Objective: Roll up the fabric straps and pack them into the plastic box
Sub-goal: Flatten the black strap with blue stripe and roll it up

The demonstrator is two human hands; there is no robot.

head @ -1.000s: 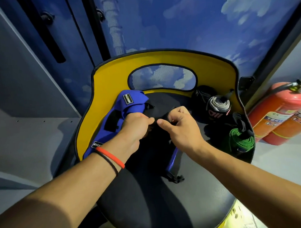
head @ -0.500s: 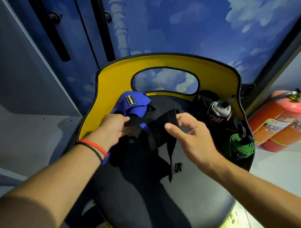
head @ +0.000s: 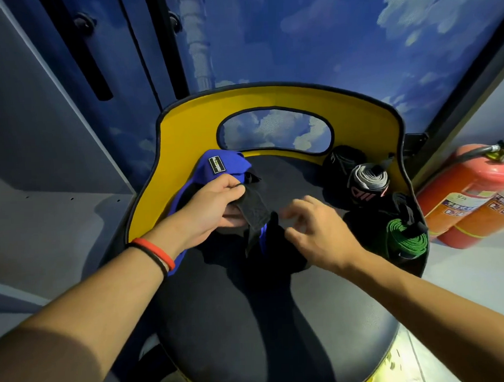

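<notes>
Strap work over a chair's black seat (head: pixel 278 318), yellow backrest (head: pixel 270 100) at the far edge. Above the seat's far left part, left hand (head: pixel 214 205), grip narrow, pinching the upper end of a black strap (head: pixel 255 210) between thumb and fingers. Rest of that strap hanging down toward the seat's middle, a strip of blue showing beside it low down. Just beside the hanging part, right hand (head: pixel 317 227), fingers half curled and blurred; grip on the strap or not, cannot tell. At the far left corner, blue strap (head: pixel 230 168) with a small black label, heaped against the backrest and partly under the left hand. Along the right edge, three rolled straps: black roll (head: pixel 341 162) farthest back, grey and white roll (head: pixel 369 178) just in front of it, green roll (head: pixel 408 238) nearest. Red and black wristbands (head: pixel 154 252) on the left wrist. Two red fire extinguishers (head: pixel 468 194) on the floor beyond the right edge.
</notes>
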